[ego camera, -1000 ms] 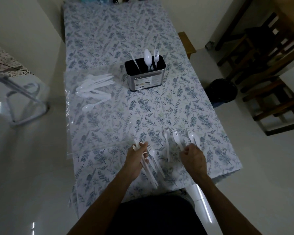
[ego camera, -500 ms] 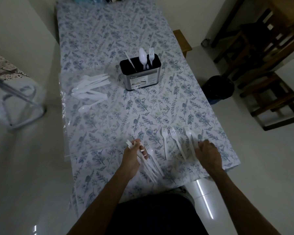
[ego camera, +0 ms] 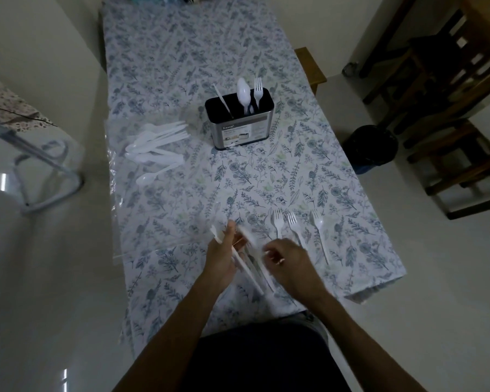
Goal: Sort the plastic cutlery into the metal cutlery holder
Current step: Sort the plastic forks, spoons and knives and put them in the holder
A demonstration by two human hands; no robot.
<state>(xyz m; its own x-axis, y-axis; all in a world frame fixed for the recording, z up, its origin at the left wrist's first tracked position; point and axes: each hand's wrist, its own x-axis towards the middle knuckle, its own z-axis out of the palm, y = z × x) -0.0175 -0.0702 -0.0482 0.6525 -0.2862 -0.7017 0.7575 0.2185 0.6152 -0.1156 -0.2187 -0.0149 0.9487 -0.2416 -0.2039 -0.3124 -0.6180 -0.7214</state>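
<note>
The left hand (ego camera: 224,256) is closed around a bunch of white plastic cutlery (ego camera: 246,267), maybe knives, but it is too blurry to be sure. The right hand (ego camera: 289,261) is just beside it with its fingers curled. I cannot tell if it grips anything.

Three forks (ego camera: 294,227) lie flat on the tabletop (ego camera: 351,222), just past the right hand. A pile of spoons (ego camera: 156,145) lies far ahead of the left hand, off to that side. The metal cutlery holder (ego camera: 239,123) stands far ahead of both hands. It already has a knife, a spoon and a fork sticking up in it.

The bunch is thin and slippery. If the left hand lets go a little while the right hand tugs one piece, some could slide out and fall off the near edge onto the floor. The room is dim and the pieces are all white, so a piece could get dropped in the wrong slot. A bumped holder could tip over.
</note>
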